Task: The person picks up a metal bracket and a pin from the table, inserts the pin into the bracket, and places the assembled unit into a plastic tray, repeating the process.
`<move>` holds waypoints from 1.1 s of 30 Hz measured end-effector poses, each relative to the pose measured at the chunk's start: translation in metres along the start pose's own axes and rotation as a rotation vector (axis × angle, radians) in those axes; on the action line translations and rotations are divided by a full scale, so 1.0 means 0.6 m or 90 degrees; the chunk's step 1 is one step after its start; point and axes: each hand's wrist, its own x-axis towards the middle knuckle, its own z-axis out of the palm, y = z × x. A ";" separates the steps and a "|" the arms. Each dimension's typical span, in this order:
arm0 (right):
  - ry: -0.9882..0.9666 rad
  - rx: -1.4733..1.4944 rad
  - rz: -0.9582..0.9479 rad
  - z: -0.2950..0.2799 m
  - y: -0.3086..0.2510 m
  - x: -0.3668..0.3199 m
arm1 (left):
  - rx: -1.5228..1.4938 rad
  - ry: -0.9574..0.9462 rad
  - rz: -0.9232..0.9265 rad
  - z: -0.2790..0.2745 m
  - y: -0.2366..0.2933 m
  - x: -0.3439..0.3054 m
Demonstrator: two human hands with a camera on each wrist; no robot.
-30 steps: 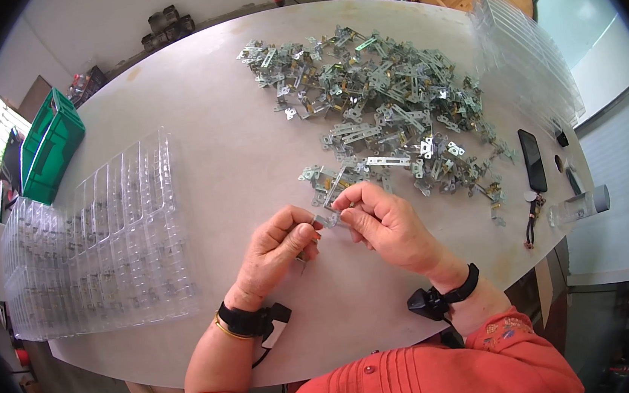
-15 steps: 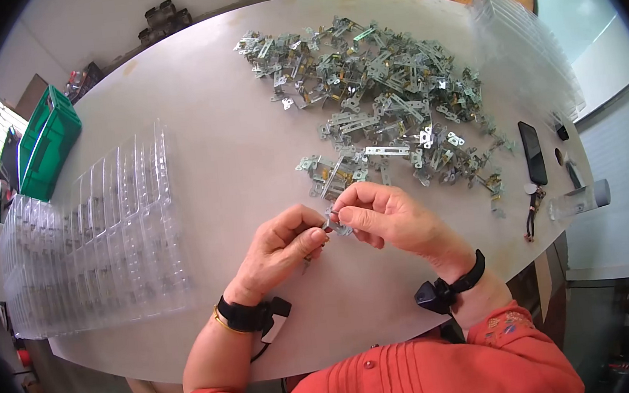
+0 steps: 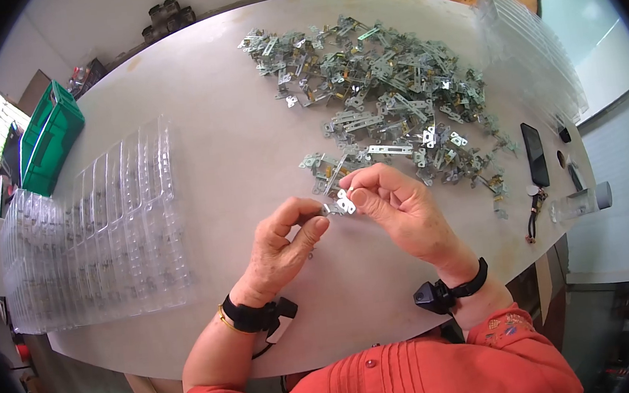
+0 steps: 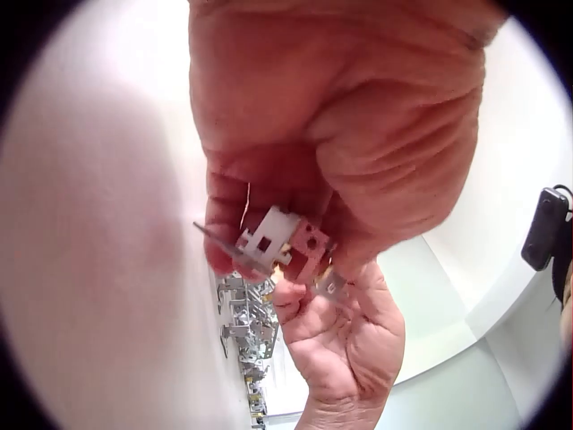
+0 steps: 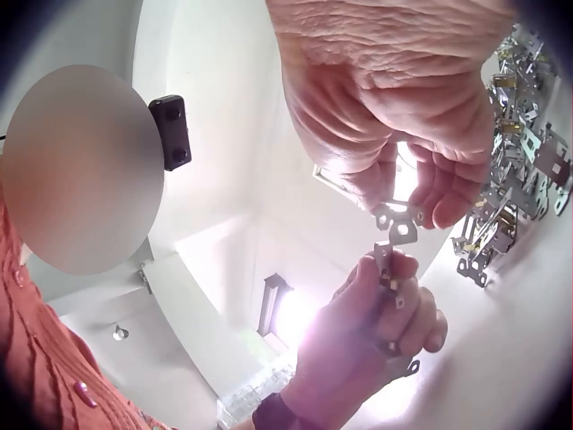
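Observation:
Thumb and fingers of my left hand (image 3: 282, 249) pinch a small metal bracket assembly (image 4: 271, 235). In the left wrist view it has a pale block, a plate with round holes and bits of brass. Facing it, my right hand (image 3: 399, 215) pinches a flat, bright metal plate with holes (image 5: 403, 230) between thumb and forefinger. The plate's lower edge meets the top of the metal piece (image 5: 383, 258) in the left hand. Both hands are raised above the table, just on the near side of a heap of similar metal brackets (image 3: 379, 76).
Stacked clear plastic trays (image 3: 106, 232) lie on the left, more clear trays (image 3: 529, 62) at the far right. Behind the left stack is a green crate (image 3: 51, 138). Near the right edge are a phone (image 3: 534, 154), a watch (image 3: 534, 213) and a clear bottle (image 3: 577, 205).
Both hands have lifted slightly away from the body. The right fingers have shifted on the metal plate, which has turned so that its holed face shows brightly between the hands.

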 end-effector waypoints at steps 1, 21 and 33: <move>-0.016 0.020 0.049 -0.001 -0.006 -0.001 | 0.037 0.023 0.040 0.001 -0.001 0.002; 0.037 0.078 0.066 -0.004 -0.009 0.005 | -0.179 -0.145 -0.089 -0.013 0.009 0.005; 0.076 -0.088 0.001 -0.009 -0.018 0.001 | -0.186 -0.038 0.023 -0.009 -0.022 0.010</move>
